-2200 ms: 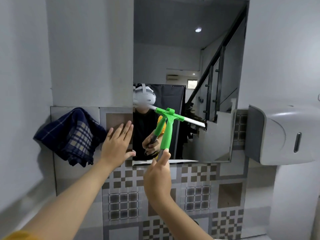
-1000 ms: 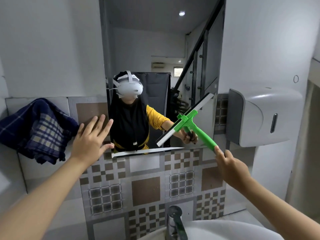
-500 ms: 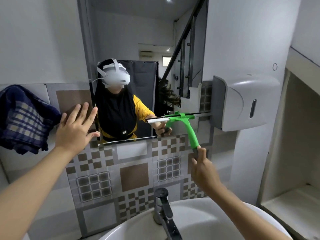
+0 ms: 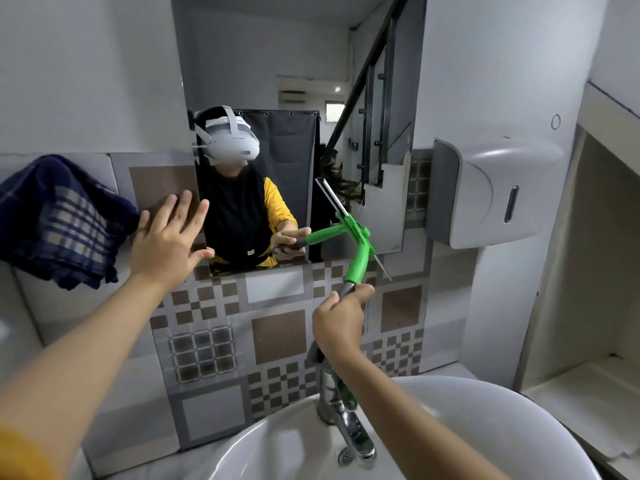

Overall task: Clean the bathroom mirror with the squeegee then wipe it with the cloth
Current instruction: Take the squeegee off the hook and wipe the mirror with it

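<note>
Head view: dispenser (image 4: pixel 485 192) right of mirror (image 4: pixel 374 98), cloth (image 4: pixel 59 220) left.

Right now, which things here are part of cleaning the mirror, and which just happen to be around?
Part of the job:
mirror
squeegee, held in the right hand
cloth, hanging on the wall
left hand, open, at the mirror's edge

Just around:
dispenser
sink
tap
</note>
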`<state>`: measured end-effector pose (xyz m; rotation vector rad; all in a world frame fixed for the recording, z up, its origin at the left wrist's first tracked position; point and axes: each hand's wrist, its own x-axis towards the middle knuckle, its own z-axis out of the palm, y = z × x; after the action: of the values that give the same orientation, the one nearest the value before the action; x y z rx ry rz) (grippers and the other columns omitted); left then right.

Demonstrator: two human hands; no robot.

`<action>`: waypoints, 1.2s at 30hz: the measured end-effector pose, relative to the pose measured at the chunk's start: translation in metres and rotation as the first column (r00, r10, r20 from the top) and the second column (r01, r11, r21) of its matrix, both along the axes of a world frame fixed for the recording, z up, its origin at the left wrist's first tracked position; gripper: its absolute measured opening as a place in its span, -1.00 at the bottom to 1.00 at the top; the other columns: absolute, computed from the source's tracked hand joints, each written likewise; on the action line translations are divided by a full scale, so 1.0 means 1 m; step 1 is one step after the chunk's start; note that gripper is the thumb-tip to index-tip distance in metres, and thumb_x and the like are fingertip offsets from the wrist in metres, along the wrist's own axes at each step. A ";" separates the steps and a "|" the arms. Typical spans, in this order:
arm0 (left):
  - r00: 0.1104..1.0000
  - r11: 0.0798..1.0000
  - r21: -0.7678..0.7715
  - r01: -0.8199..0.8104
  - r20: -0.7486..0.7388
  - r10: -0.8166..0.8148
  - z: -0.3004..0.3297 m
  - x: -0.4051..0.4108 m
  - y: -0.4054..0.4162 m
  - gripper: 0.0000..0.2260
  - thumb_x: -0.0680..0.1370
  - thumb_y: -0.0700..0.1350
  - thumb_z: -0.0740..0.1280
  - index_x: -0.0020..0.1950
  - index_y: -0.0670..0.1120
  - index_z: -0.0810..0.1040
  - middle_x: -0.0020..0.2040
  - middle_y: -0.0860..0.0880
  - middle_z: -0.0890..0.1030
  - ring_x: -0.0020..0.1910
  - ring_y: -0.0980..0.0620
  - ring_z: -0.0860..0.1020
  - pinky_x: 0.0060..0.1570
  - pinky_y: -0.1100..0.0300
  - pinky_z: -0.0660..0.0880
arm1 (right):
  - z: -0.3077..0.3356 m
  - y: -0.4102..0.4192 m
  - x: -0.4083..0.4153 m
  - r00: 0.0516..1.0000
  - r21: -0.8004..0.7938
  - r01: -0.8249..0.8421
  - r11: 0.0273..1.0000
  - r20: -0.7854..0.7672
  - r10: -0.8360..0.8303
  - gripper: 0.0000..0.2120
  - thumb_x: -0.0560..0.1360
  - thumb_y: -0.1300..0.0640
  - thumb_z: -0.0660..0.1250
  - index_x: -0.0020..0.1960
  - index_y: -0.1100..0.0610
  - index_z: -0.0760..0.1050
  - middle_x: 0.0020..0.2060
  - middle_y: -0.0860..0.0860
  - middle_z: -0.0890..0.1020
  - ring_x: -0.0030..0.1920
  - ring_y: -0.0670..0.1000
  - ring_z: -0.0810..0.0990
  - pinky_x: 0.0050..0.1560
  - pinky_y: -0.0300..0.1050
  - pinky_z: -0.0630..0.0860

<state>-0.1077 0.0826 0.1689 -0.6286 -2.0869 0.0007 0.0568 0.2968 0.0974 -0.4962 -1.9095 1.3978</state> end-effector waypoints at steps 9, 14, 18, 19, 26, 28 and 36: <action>1.000 0.999 -0.053 -0.010 -0.007 0.009 0.006 0.001 -0.007 -0.13 0.28 0.11 0.50 0.48 -0.01 0.16 0.46 -0.14 0.27 0.42 -0.19 0.24 0.30 -0.29 0.16 | -0.012 -0.066 -0.003 0.993 0.039 -0.087 0.995 -0.078 0.090 -0.76 0.61 0.22 0.07 0.25 0.17 0.12 -0.38 0.02 0.43 -0.47 -0.04 0.40 -0.54 -0.21 0.32; 1.000 0.999 -0.049 -0.004 -0.004 0.004 0.007 -0.002 -0.010 -0.14 0.29 0.12 0.49 0.48 -0.02 0.16 0.46 -0.12 0.28 0.42 -0.16 0.25 0.31 -0.25 0.15 | -0.027 -0.084 0.000 0.988 0.087 -0.134 0.987 -0.070 0.140 -0.78 0.60 0.22 0.09 0.21 0.09 0.15 -0.34 0.06 0.49 -0.45 -0.03 0.44 -0.55 -0.23 0.33; 1.000 0.999 -0.052 0.008 -0.010 -0.009 0.007 -0.006 -0.012 -0.18 0.31 0.13 0.47 0.47 -0.07 0.21 0.46 -0.12 0.29 0.42 -0.15 0.25 0.31 -0.26 0.16 | -0.042 -0.093 -0.003 0.991 0.160 -0.132 0.978 -0.008 0.135 -0.72 0.61 0.15 0.08 0.29 0.06 0.12 -0.25 0.07 0.53 -0.37 -0.01 0.49 -0.48 -0.16 0.37; 1.000 0.999 -0.049 0.011 -0.013 -0.011 0.007 -0.007 -0.013 -0.19 0.31 0.13 0.47 0.45 -0.09 0.23 0.45 -0.11 0.30 0.42 -0.14 0.26 0.31 -0.25 0.16 | -0.045 -0.092 -0.003 0.992 0.179 -0.124 0.976 0.011 0.124 -0.71 0.61 0.14 0.08 0.30 0.06 0.12 -0.22 0.08 0.55 -0.34 0.01 0.51 -0.46 -0.14 0.38; 0.997 0.997 -0.074 0.020 -0.066 -0.025 0.005 -0.013 -0.015 -0.25 0.29 -0.04 0.53 0.41 -0.14 0.31 0.43 -0.13 0.33 0.39 -0.16 0.31 0.29 -0.25 0.21 | -0.054 -0.064 0.003 0.995 0.406 -0.070 0.911 0.098 0.032 -0.62 0.62 0.11 0.09 0.41 0.09 0.14 -0.20 0.05 0.54 -0.35 -0.06 0.44 -0.49 -0.30 0.19; 0.997 0.997 -0.073 0.023 -0.075 -0.028 0.005 -0.012 -0.015 -0.22 0.29 -0.13 0.53 0.44 -0.11 0.26 0.44 -0.13 0.32 0.39 -0.17 0.30 0.29 -0.25 0.21 | -0.055 -0.056 0.005 0.995 0.460 -0.066 0.885 0.101 0.022 -0.61 0.62 0.12 0.10 0.42 0.12 0.16 -0.21 0.07 0.54 -0.36 -0.03 0.45 -0.50 -0.31 0.17; 0.997 0.995 -0.104 -0.009 -0.075 0.001 0.005 -0.013 -0.015 -0.22 0.30 -0.06 0.52 0.45 -0.06 0.26 0.43 -0.16 0.32 0.39 -0.20 0.30 0.28 -0.24 0.23 | -0.059 -0.043 0.008 0.991 0.520 -0.075 0.851 0.134 0.005 -0.59 0.62 0.12 0.11 0.45 0.14 0.17 -0.16 0.10 0.57 -0.34 0.07 0.56 -0.43 -0.03 0.51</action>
<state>-0.1202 0.0679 0.1742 -0.6760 -2.0255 0.1346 0.0644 0.2543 0.0386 -0.2793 -2.3045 0.8179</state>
